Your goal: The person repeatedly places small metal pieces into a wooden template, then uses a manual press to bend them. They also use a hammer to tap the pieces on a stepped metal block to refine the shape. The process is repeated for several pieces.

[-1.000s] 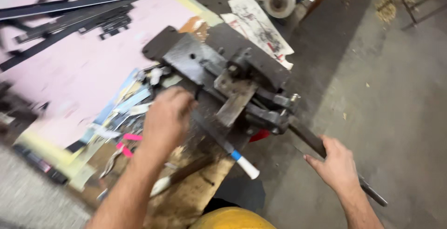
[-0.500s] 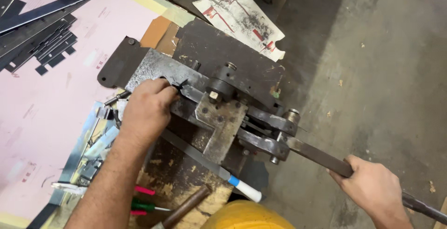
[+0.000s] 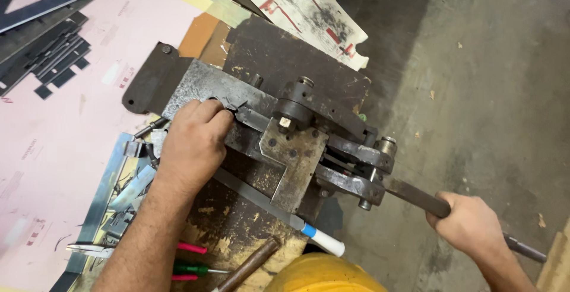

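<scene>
Left hand (image 3: pixel 193 143) pinching, seemingly, thin strip on steel press (image 3: pixel 279 132); right hand (image 3: pixel 469 227) gripping lever (image 3: pixel 415 196).

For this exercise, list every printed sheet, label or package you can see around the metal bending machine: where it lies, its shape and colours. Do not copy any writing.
Pink printed sheet: covers the bench at left, flat, faint small markings.
Torn paper: top centre behind the machine, white, smudged black, red marks.

A worn wooden bench (image 3: pixel 237 238) carries a bolted lever press (image 3: pixel 285 132) on a dark steel plate, a flat file with a white-blue handle (image 3: pixel 279 212), red and green screwdrivers (image 3: pixel 193 262), and a pink sheet (image 3: pixel 53 143) holding black metal strips (image 3: pixel 50 60).
</scene>
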